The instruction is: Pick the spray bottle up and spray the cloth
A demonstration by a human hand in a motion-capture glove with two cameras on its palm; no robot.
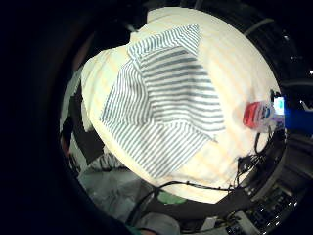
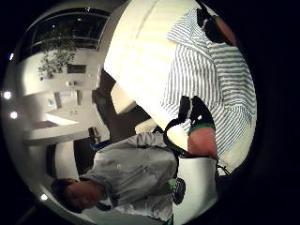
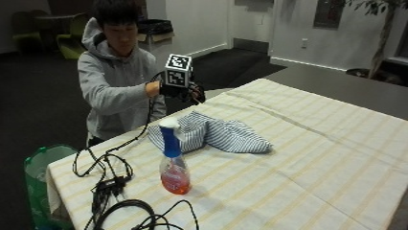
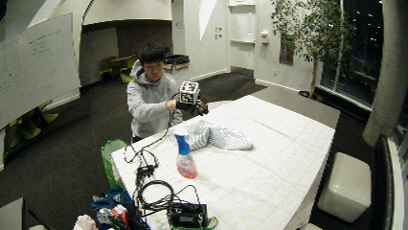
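Note:
A spray bottle (image 3: 173,163) with a blue and white head and orange liquid stands upright on the table, between the cloth and the cables; it also shows as the spray bottle (image 1: 259,115) near the table's edge. The blue-and-white striped cloth (image 3: 217,134) lies crumpled on the table's striped cover, and the same cloth (image 1: 161,103) fills the palm views. My gloved right hand (image 3: 185,91) hangs in the air above the table's far edge, just behind the cloth, touching nothing. Its fingers look relaxed and hold nothing.
Black cables (image 3: 108,182) trail across the table's near corner beside the bottle. A green bin (image 3: 38,167) stands on the floor by that corner. A black box (image 4: 187,214) sits at the table's end. The striped table cover (image 3: 319,158) stretches wide to the right.

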